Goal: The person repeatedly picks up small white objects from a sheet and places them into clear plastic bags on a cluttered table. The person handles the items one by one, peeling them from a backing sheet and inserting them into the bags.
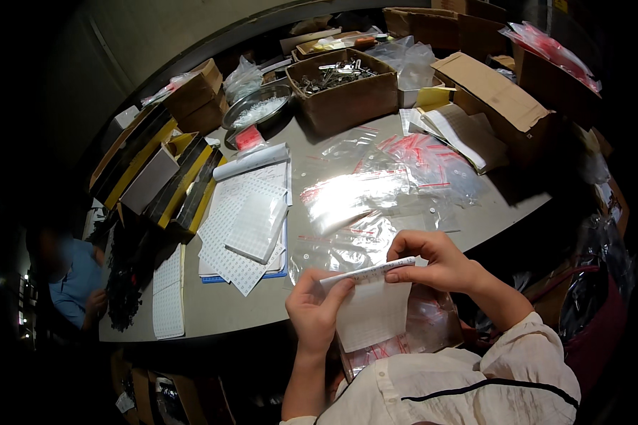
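Note:
Between both hands I hold a white sheet of small printed labels, its top edge curled back so a row of printing shows. My left hand pinches the sheet's left corner, thumb in front. At the upper right edge, my right hand grips it with thumb and bent fingers. Just beyond the hands, clear zip bags with red strips lie spread over the table. Below the sheet sits a box of more clear bags, partly hidden by it.
Label sheets rest on a blue-edged board to the left on the grey table. Farther back stand a metal bowl of small clear pieces and a cardboard box of metal parts. Black-and-yellow boxes and a person in blue are left.

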### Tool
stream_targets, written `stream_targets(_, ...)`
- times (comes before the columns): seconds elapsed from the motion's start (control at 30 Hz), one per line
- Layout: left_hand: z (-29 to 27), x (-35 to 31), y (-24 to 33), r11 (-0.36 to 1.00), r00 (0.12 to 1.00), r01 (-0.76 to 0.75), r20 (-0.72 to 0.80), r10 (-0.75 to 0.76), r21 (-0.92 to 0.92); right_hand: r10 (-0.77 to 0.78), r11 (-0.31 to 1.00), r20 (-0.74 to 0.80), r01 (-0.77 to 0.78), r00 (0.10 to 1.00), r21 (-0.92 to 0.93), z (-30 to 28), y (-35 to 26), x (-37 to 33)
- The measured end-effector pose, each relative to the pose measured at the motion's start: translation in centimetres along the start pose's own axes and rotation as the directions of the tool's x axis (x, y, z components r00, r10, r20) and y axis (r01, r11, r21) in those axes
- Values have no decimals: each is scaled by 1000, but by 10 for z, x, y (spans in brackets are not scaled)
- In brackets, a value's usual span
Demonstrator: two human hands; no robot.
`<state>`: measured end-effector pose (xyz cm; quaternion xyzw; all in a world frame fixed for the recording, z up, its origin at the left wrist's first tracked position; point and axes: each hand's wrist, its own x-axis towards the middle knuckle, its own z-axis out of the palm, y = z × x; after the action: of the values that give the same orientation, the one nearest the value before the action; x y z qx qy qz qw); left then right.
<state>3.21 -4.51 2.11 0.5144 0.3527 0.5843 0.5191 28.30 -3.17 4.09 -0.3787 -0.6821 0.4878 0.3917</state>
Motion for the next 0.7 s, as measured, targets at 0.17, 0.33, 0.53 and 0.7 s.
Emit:
stream_targets(0.17, 1, 3, 0, 998, 999, -16, -27, 18, 59, 46, 993, -15, -44, 999, 111, -4, 8, 9)
stream_targets(0.33, -7, 9, -2, 983, 998, -43, -40, 51, 181, -218, 902, 59, 224, 974, -369, -12, -9, 24)
stream_targets(0.53, -9, 15, -6, 977, 998, -10, -53, 22, 214, -363, 612, 147, 354, 920, -707, -3, -8, 30)
stream_targets(0.7, -13, 23, -11, 978, 995, 70, -80, -55, 195, -509, 307, 272, 468, 816, -829, 4, -2, 29)
